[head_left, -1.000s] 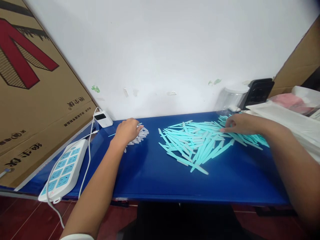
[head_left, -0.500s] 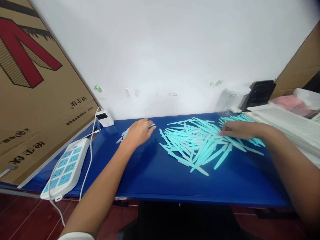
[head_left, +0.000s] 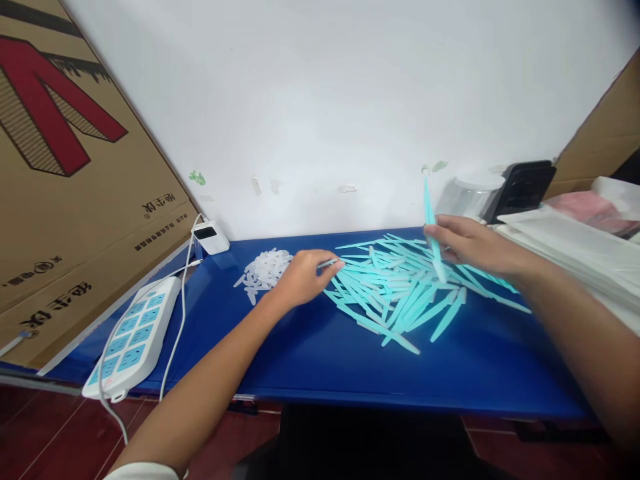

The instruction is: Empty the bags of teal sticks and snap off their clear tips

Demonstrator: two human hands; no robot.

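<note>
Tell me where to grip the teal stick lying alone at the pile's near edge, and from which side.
Pinch the teal stick across its narrow width near the middle, coming from above: it lies flat on the blue table, slanted, with bare surface on its near side and other sticks close behind.

The front part of the blue table [head_left: 310, 363] is bare, so a hand can slide there. The teal sticks [head_left: 395, 287] fill the middle, the small clear pieces [head_left: 264, 269] lie beside them, and the power strip [head_left: 133, 337] blocks the left edge.
</note>
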